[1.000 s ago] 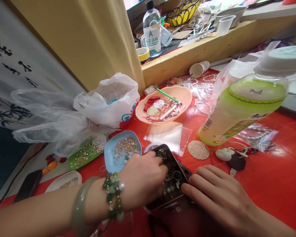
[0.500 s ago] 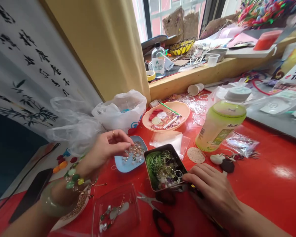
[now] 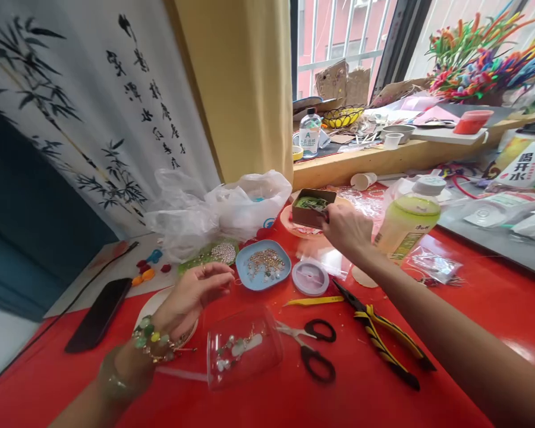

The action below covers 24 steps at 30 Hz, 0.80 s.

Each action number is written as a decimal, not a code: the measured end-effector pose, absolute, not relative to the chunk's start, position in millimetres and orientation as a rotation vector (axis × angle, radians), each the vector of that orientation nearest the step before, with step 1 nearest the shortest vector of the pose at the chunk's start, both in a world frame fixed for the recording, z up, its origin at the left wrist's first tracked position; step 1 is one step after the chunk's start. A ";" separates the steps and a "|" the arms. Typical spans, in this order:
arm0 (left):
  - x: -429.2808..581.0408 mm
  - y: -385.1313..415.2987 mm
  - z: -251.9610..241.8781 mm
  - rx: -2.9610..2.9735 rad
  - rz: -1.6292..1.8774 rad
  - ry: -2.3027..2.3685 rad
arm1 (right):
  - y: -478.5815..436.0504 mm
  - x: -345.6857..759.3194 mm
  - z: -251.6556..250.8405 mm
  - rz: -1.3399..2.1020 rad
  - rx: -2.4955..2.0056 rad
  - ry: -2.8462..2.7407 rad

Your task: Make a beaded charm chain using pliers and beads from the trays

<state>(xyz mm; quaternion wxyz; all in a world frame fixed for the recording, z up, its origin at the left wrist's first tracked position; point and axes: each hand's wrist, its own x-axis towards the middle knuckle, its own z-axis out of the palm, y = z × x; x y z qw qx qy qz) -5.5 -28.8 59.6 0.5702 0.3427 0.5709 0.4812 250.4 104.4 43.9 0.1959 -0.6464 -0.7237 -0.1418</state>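
My right hand (image 3: 346,229) is stretched far forward, its fingers closed on the edge of a small dark tin (image 3: 312,208) full of green thread, held over the pink dish (image 3: 289,223). My left hand (image 3: 196,294), with a green bead bracelet on the wrist, hovers above a white plate (image 3: 148,306) with thumb and fingers pinched together; what they hold is too small to make out. A blue dish of gold beads (image 3: 263,272) lies just right of that hand. A clear plastic box (image 3: 244,349) with a few beads sits in front of me.
On the red table lie black-handled scissors (image 3: 314,348), yellow-black pliers (image 3: 378,330), a yellow strip (image 3: 314,301), a round spool (image 3: 310,277), a green drink bottle (image 3: 405,220), plastic bags (image 3: 232,208) and a black phone (image 3: 98,313). A cluttered window sill runs behind.
My right hand lifted the tin from in front of me and carried it away to the pink dish. The view pulled back. My left hand drew back from the blue dish toward the white plate.
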 end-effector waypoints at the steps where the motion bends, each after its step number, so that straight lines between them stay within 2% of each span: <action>1: -11.2 -34.9 55.1 0.796 1.124 1.331 | 112.8 248.4 40.3 -0.381 -1.844 -2.020; 10: -40.5 -70.7 26.1 0.746 1.077 1.312 | 137.8 248.8 18.1 -0.327 -1.984 -1.956; 16: -42.9 -74.9 17.7 0.789 1.062 1.296 | 88.2 261.7 21.4 -0.307 -1.921 -1.985; 24: -28.3 -64.1 15.2 1.077 0.955 1.404 | 41.4 284.7 -25.1 -0.277 -1.836 -2.231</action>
